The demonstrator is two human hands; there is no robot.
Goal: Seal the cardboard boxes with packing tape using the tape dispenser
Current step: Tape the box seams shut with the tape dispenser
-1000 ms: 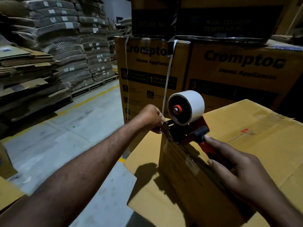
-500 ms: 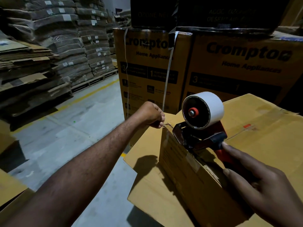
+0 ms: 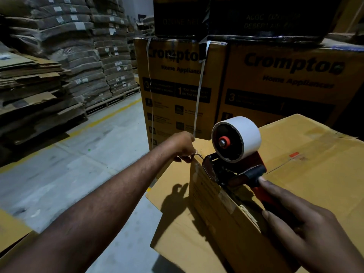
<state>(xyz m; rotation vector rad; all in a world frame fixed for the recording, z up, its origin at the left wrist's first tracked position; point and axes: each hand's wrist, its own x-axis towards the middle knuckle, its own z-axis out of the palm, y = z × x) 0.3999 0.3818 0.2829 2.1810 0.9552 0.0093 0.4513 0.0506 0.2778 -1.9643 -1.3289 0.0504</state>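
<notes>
A brown cardboard box [image 3: 307, 164] fills the lower right, its side flap [image 3: 177, 223] hanging open on the left. On the box's top edge rests a red and black tape dispenser [image 3: 236, 170] carrying a white tape roll [image 3: 243, 137]. My right hand [image 3: 307, 231] grips the dispenser's red handle, with the index finger stretched along it. My left hand [image 3: 184, 146] reaches across to the box's far corner and pinches the clear tape end just ahead of the dispenser's mouth.
Stacked Crompton boxes [image 3: 291, 81] stand close behind the box, with a loose strap [image 3: 199, 91] hanging down one. Pallets of flattened cardboard [image 3: 59, 62] line the left. Grey floor with a yellow line [image 3: 110, 117] lies between. Another box corner [image 3: 11, 233] sits at the lower left.
The dispenser has slid back along the box top toward me, away from the corner. My left hand has stayed at the corner with the tape end.
</notes>
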